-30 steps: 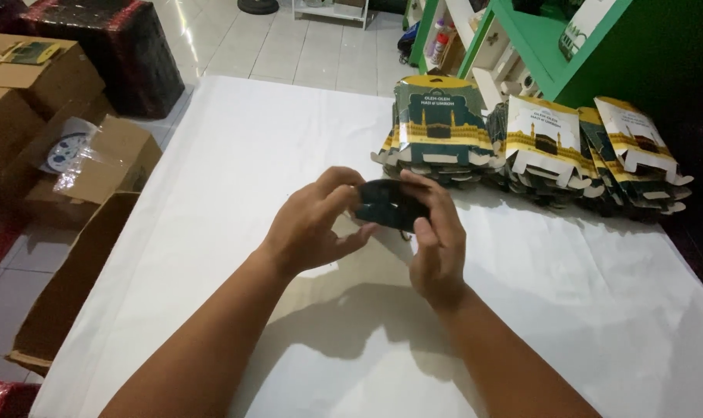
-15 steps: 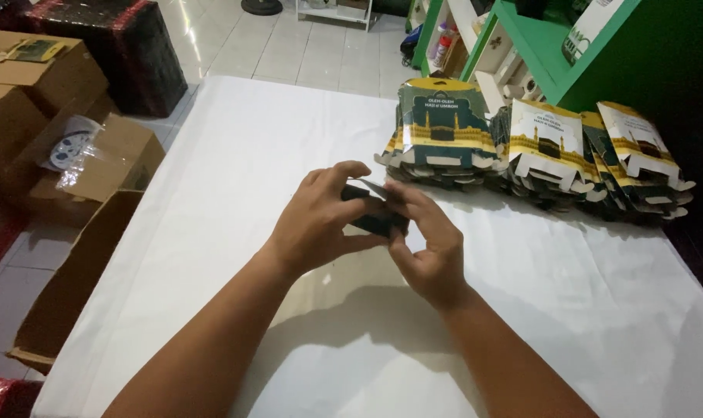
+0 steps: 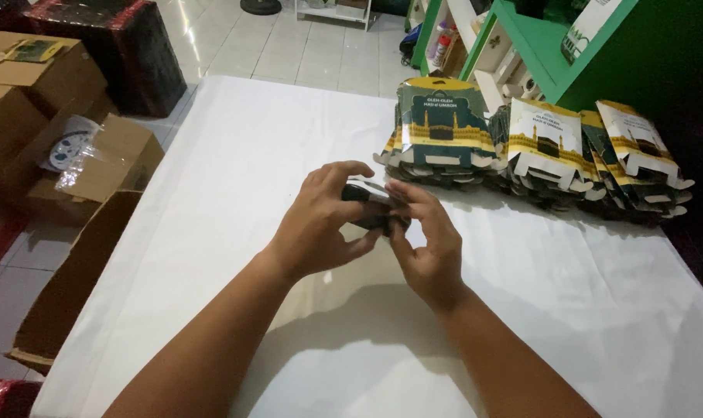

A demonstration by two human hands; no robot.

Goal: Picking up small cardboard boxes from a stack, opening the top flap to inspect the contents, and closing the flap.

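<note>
Small dark flat folded card piece (image 3: 374, 207) held above the middle of the white-covered desk (image 3: 235, 155), pinched between both hands and mostly hidden by them; only its dark edge and a pale strip on top show

Left hand (image 3: 320, 224): fingers closed around the piece from the left, thumb under, index finger curled over the top. Right hand (image 3: 425, 240): fingers closed on the piece's right end, fingertips (image 3: 398, 190) meeting those of the left hand

Beyond the hands, near the desk's far edge: row of flat printed cardboard packages, dark green with yellow bands and a building picture (image 3: 444, 128), overlapping and leaning toward the right; the row runs to the desk's right edge (image 3: 638, 155), well apart from the hands

Left of the desk, on the tiled floor: brown cardboard boxes (image 3: 34, 85), 1 carrying a clear plastic bag (image 3: 76, 151). Behind the packages: green shelf unit (image 3: 537, 46)
</note>
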